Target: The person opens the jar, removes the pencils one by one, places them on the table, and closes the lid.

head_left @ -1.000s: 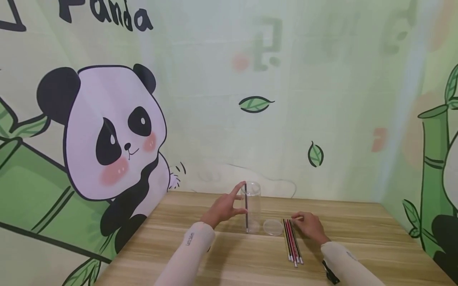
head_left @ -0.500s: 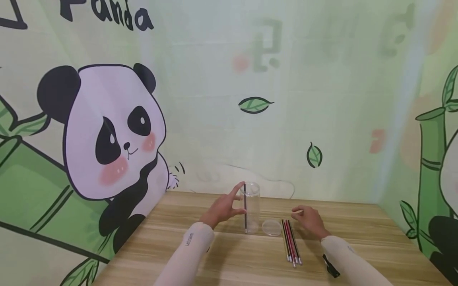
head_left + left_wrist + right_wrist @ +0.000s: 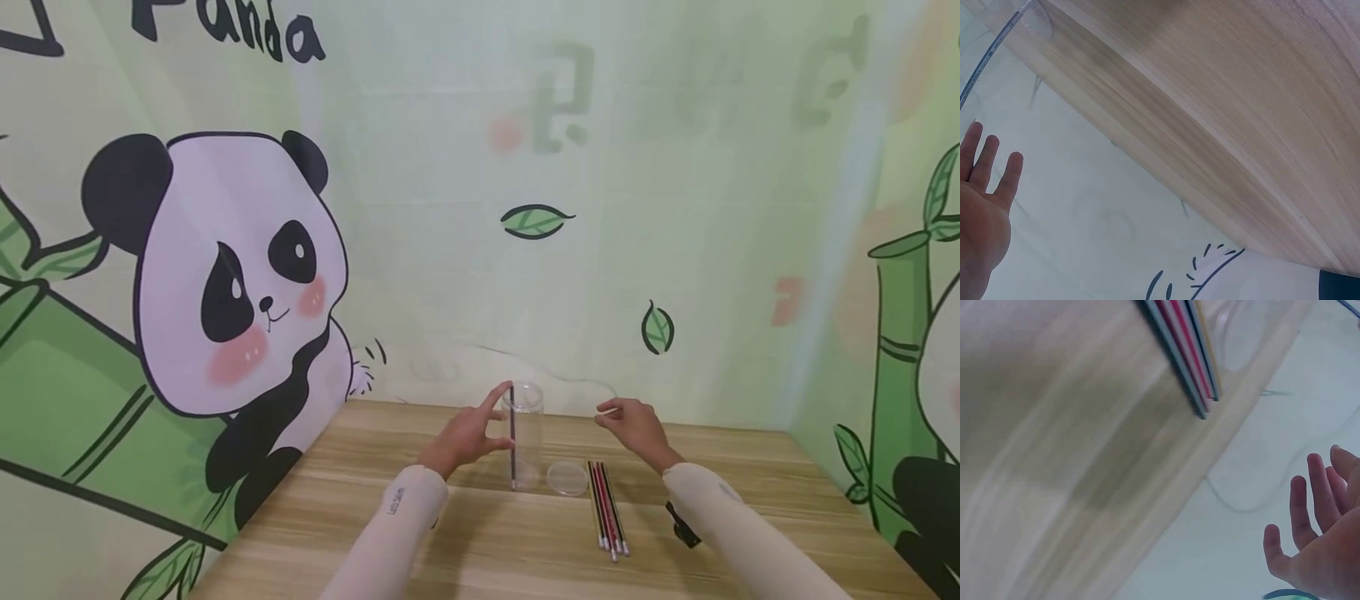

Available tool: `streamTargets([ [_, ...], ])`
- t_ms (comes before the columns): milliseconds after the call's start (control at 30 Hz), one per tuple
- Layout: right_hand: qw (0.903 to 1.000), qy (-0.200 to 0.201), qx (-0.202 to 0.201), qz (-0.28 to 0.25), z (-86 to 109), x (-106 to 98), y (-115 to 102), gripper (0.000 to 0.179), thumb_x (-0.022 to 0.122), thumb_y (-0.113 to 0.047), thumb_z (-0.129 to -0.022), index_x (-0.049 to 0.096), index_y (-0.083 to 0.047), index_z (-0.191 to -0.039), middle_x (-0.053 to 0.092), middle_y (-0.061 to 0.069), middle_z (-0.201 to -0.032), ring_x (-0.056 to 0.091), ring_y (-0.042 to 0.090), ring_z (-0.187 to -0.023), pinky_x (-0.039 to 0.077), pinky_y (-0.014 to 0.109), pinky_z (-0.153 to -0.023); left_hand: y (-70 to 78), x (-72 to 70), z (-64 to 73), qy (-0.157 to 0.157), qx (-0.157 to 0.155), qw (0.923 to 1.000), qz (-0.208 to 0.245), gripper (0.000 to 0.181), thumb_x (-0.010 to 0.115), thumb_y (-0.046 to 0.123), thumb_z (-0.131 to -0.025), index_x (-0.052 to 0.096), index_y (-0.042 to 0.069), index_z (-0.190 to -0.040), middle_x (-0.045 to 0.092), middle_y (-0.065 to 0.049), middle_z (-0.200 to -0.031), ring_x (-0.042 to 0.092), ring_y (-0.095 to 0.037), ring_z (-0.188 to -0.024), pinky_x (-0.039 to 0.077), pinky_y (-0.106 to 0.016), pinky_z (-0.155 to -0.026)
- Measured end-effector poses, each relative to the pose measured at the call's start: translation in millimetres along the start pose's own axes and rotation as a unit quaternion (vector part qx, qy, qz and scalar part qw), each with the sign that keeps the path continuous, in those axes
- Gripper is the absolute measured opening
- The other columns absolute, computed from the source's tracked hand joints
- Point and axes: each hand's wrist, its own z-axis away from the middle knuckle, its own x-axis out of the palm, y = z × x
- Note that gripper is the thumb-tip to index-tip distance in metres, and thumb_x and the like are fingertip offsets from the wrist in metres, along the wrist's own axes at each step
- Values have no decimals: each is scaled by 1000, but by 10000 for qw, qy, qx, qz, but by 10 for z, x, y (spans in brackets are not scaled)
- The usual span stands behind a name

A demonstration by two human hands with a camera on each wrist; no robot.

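Observation:
A clear cylindrical jar (image 3: pixel 531 437) stands upright on the table. One dark pencil (image 3: pixel 513 450) stands inside it, along its left wall. My left hand (image 3: pixel 467 437) is at the jar's left side, index finger at the rim and thumb lower against the wall. Three of its fingers (image 3: pixel 1012 175) look straight in the left wrist view. My right hand (image 3: pixel 633 425) hovers right of the jar, above the loose pencils (image 3: pixel 607 510), fingers loosely bent with nothing visible in them. These pencils, several black and red ones, lie side by side with white eraser ends towards me.
A clear round lid (image 3: pixel 567 477) lies flat between jar and pencils. The wood-grain table (image 3: pixel 480 550) ends at a fabric backdrop (image 3: pixel 450 250) printed with a panda and bamboo.
My right hand has risen from beside the pencils' far ends and moved up and slightly left. My left hand, the jar and the pencils look the same, apart from a slight view shift.

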Motion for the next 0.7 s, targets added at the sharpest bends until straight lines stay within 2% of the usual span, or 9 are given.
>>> streamTargets([
  [300, 9996, 54, -258, -54, -167, -143, -465, 27, 75, -17, -97, 75, 4, -114, 79, 17, -99, 76, 34, -94, 60, 50, -81, 2, -7, -15, 19, 27, 10000, -47, 101, 82, 32, -91, 15, 28, -166, 67, -10, -137, 65, -41, -123, 48, -57, -108],
  [467, 9990, 114, -419, -115, -256, -99, -687, 26, 75, -17, -96, 75, 2, -114, 79, 16, -99, 76, 33, -95, 60, 50, -83, -22, -8, -28, -3, 20, 10000, -55, 102, 82, 33, -90, 15, 28, -166, 67, -9, -137, 65, -40, -123, 48, -56, -108],
  [700, 9987, 120, -418, -283, -312, -26, -966, 24, 77, -18, -96, 77, -1, -113, 79, 14, -100, 76, 32, -95, 60, 50, -85, -19, 6, -24, 4, 29, 10000, -54, 103, 82, 35, -90, 13, 32, -166, 68, -9, -137, 65, -39, -123, 48, -55, -108],
])
